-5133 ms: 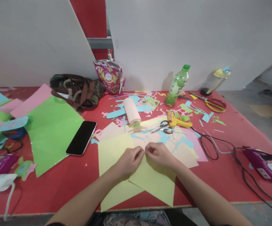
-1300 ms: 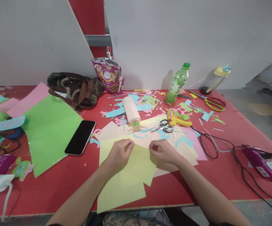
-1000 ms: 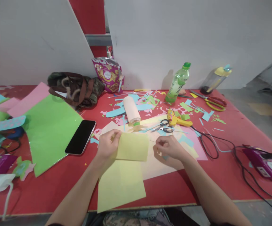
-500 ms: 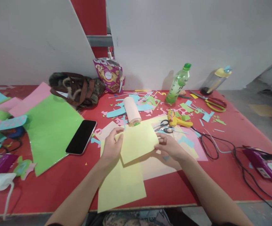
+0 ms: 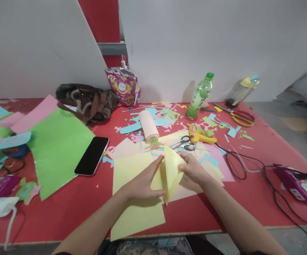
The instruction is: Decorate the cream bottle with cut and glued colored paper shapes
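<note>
A yellow sheet of paper stands tilted on edge, bent or folded, above the middle of the red table. My right hand pinches its right side between thumb and fingers. My left hand is at its left side with thumb and fingers spread wide, the fingertips touching or close to the sheet. Underneath lies a larger yellow sheet, over pale paper. Just beyond stands a paper-wrapped bottle lying on its side, its green cap towards me. Scissors and a yellow glue gun lie to the right.
A black-screened phone rests on green sheets at left. Behind are a camouflage bag, a snack bag, a green bottle, pliers and paper scraps. A cable runs to a purple power strip at right.
The yellow sheet has turned from lying nearly flat between both hands to standing on edge. My left hand has moved right and down and its fingers have spread; my right hand still pinches the sheet.
</note>
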`<state>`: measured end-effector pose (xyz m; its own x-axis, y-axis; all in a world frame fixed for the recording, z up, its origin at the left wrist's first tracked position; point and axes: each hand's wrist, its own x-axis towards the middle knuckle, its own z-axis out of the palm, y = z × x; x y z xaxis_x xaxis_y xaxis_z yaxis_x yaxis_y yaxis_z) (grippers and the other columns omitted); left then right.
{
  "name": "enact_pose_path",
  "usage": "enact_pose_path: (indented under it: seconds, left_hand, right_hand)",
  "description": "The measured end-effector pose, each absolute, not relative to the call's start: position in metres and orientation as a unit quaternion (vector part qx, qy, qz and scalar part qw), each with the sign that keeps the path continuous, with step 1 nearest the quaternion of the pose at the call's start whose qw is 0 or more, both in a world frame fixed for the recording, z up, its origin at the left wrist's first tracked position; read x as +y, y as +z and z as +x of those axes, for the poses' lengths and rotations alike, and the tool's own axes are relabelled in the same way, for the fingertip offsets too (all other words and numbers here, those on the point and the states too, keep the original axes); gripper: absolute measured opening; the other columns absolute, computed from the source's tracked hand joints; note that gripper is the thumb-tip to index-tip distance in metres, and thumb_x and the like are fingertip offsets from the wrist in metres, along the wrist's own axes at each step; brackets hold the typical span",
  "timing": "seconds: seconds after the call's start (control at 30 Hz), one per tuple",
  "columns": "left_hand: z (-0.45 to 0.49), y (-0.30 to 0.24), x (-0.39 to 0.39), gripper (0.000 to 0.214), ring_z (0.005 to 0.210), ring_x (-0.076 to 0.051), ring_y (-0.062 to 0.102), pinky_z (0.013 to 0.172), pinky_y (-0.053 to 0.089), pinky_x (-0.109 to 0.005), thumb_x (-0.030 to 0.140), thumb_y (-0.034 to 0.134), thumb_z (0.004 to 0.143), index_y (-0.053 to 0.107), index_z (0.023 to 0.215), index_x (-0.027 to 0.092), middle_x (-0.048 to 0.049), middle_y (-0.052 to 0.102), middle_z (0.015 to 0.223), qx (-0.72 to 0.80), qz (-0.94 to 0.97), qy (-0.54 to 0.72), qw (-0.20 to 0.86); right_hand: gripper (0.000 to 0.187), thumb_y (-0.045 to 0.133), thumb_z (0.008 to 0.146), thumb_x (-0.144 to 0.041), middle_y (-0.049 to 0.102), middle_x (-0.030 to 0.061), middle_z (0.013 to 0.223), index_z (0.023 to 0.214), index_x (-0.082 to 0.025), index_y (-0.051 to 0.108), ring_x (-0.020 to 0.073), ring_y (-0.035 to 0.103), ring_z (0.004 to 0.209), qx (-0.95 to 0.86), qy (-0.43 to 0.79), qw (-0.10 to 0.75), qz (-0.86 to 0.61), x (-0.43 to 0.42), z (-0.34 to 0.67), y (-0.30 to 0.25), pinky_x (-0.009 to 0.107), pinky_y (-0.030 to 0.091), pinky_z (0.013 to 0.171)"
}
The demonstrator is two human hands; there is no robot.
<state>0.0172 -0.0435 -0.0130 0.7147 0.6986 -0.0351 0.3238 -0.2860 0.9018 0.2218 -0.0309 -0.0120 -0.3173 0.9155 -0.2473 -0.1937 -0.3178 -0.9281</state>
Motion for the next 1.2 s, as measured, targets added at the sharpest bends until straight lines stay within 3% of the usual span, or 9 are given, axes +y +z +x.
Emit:
enact_pose_path:
  seconds: [0.23,0.47,0.57,0.7,0.83,0.93,1.0,1.1,1.2]
  left_hand:
    - [0.024,-0.005,-0.043,0.098,0.124,-0.031,0.024,0.101,0.023,-0.041,0.043,0.066,0.06,0.009,0.135,0.016,-0.013,0.019,0.14,0.24,0.76,0.216,0.564]
    - [0.019,0.0,-0.048,0.048,0.091,-0.024,0.056,0.079,0.044,-0.034,0.047,0.043,0.078,0.051,0.11,0.012,-0.0113,0.06,0.104,0.355,0.6,0.21,0.685]
    - [0.013,0.001,-0.042,0.049,0.071,-0.022,0.061,0.06,0.047,-0.03,0.049,0.043,0.078,0.054,0.101,0.008,-0.0119,0.065,0.085,0.481,0.47,0.274,0.687]
    - [-0.001,0.004,-0.027,0.045,0.072,-0.021,0.062,0.062,0.047,-0.03,0.04,0.055,0.071,0.051,0.105,0.01,-0.0105,0.065,0.088,0.467,0.427,0.374,0.678]
    - [-0.014,0.006,-0.017,0.055,0.074,-0.021,0.062,0.061,0.047,-0.03,0.038,0.057,0.069,0.042,0.116,0.013,-0.0106,0.063,0.094,0.436,0.467,0.332,0.694]
    - [-0.016,0.0,-0.015,0.057,0.073,-0.019,0.06,0.064,0.047,-0.032,0.034,0.053,0.071,0.036,0.122,0.015,-0.007,0.063,0.089,0.483,0.556,0.29,0.611]
    - [-0.014,-0.007,-0.013,0.059,0.073,-0.017,0.058,0.068,0.046,-0.033,0.028,0.052,0.071,0.031,0.124,0.016,-0.005,0.061,0.086,0.553,0.623,0.295,0.469]
    - [-0.007,-0.016,-0.013,0.046,0.083,-0.017,0.054,0.076,0.044,-0.034,0.021,0.048,0.072,0.038,0.116,0.015,-0.0079,0.053,0.097,0.6,0.675,0.321,0.285]
    - [0.004,-0.021,-0.02,0.026,0.088,-0.018,0.051,0.081,0.042,-0.034,0.017,0.043,0.075,0.05,0.1,0.014,-0.0073,0.052,0.09,0.553,0.752,0.296,0.206]
  right_hand:
    - [0.052,0.072,0.043,-0.051,0.055,-0.0023,0.061,0.077,-0.014,0.058,0.0091,0.049,0.049,-0.478,0.693,0.348,-0.413,-0.038,0.209,-0.012,0.02,0.039,0.045]
    - [0.047,0.071,0.045,-0.051,0.055,-0.0028,0.054,0.072,-0.015,0.061,0.0082,0.046,0.041,-0.478,0.673,0.373,-0.424,-0.036,0.212,-0.017,0.019,0.035,0.036]
    - [0.037,0.072,0.048,-0.041,0.061,-0.0007,0.06,0.073,-0.016,0.06,0.0111,0.053,0.046,-0.406,0.663,0.43,-0.459,-0.032,0.22,-0.016,0.021,0.04,0.041]
    - [0.028,0.068,0.053,-0.036,0.062,-0.0004,0.06,0.071,-0.017,0.056,0.0126,0.056,0.05,-0.306,0.611,0.515,-0.516,-0.024,0.231,-0.011,0.024,0.044,0.049]
    - [0.027,0.055,0.063,-0.041,0.058,-0.0005,0.059,0.074,-0.017,0.052,0.0129,0.053,0.05,-0.415,0.514,0.463,-0.592,-0.018,0.238,-0.013,0.024,0.041,0.047]
    - [0.023,0.047,0.067,-0.041,0.048,-0.0033,0.051,0.063,-0.018,0.046,0.0111,0.045,0.046,-0.53,0.391,0.368,-0.657,-0.016,0.239,-0.019,0.023,0.033,0.044]
    - [0.025,0.051,0.064,-0.037,0.038,-0.0057,0.045,0.052,-0.019,0.038,0.009,0.037,0.043,-0.56,0.345,0.337,-0.674,-0.016,0.237,-0.022,0.022,0.026,0.043]
    - [0.028,0.053,0.062,-0.03,0.03,-0.0071,0.042,0.047,-0.02,0.032,0.0082,0.03,0.043,-0.586,0.313,0.311,-0.679,-0.018,0.233,-0.024,0.022,0.021,0.044]
    - [0.022,0.053,0.062,-0.026,0.033,-0.0066,0.042,0.048,-0.019,0.038,0.009,0.032,0.043,-0.608,0.297,0.288,-0.678,-0.02,0.228,-0.022,0.022,0.022,0.046]
